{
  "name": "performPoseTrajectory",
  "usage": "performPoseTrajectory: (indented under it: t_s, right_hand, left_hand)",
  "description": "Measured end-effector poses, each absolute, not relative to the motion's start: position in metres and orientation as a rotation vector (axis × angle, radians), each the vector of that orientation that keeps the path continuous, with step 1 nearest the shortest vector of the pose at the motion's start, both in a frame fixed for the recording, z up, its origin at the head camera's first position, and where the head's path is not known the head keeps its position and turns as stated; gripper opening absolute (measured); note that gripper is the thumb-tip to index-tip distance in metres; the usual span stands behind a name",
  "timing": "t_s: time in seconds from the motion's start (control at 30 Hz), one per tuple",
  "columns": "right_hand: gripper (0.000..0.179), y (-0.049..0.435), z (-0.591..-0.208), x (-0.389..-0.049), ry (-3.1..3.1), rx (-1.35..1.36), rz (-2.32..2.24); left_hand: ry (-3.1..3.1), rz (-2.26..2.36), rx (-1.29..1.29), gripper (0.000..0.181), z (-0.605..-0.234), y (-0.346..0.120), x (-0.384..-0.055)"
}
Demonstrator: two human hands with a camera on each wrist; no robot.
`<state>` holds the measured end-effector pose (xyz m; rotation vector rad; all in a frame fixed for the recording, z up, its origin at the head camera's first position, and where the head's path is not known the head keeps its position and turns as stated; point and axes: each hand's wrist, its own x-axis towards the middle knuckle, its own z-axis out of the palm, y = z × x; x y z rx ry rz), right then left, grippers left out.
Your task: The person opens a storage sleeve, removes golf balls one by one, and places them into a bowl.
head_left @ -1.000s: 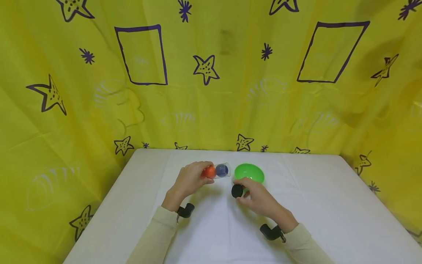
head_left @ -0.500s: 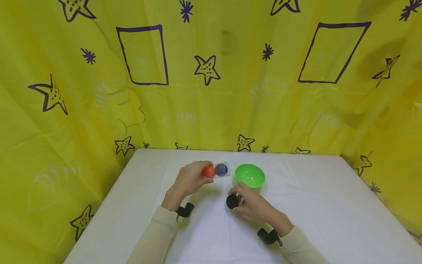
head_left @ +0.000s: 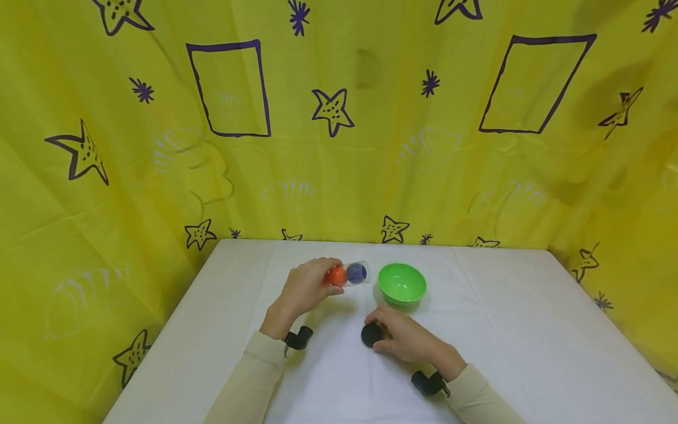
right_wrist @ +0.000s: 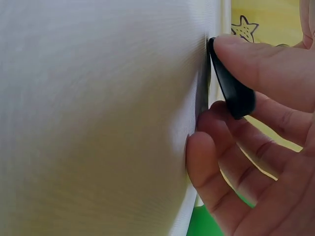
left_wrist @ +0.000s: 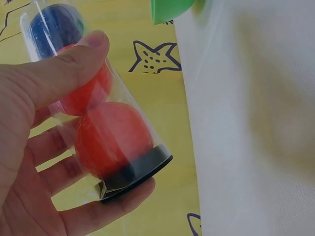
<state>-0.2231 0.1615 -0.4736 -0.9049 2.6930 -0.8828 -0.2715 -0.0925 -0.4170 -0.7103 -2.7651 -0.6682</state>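
In the head view my left hand [head_left: 304,288] grips a clear plastic tube [head_left: 364,272] lying on its side above the table, its far end pointing right. Inside sit a dark blue ball [head_left: 356,272] and an orange-red ball [head_left: 338,275]. The left wrist view shows a second red ball [left_wrist: 115,140] against the tube's black end cap [left_wrist: 138,172]. Nearer the body, my right hand [head_left: 405,335] pinches a round black lid [head_left: 371,335] by its edge. In the right wrist view that black lid [right_wrist: 235,93] is tilted, low against the white cloth.
A green bowl [head_left: 402,284] stands right of the tube's end, beyond my right hand. White cloth [head_left: 529,341] covers the table. A yellow curtain [head_left: 339,176] hangs close behind its back edge and at both sides.
My right hand has come down and toward the body with the black lid, away from the green bowl to the tabletop. The left hand and tube have hardly moved.
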Motion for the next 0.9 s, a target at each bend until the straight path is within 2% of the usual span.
performPoseTrajectory:
  t_s: [0.4, 0.7, 0.9]
  right_hand:
    - [0.037, 0.163, -0.476, -0.222, 2.736, -0.903, -0.814]
    - [0.042, 0.163, -0.467, -0.221, 2.696, -0.856, -0.869]
    - [0.033, 0.166, -0.453, -0.222, 2.721, -0.87, -1.078]
  left_hand:
    - [-2.756, -0.684, -0.691, 0.052, -0.42, -0.09, -0.272]
    - [-2.738, -0.671, -0.688, 0.052, -0.422, -0.089, -0.272]
    - [-2.704, -0.658, -0.702, 0.051, -0.423, -0.088, -0.273]
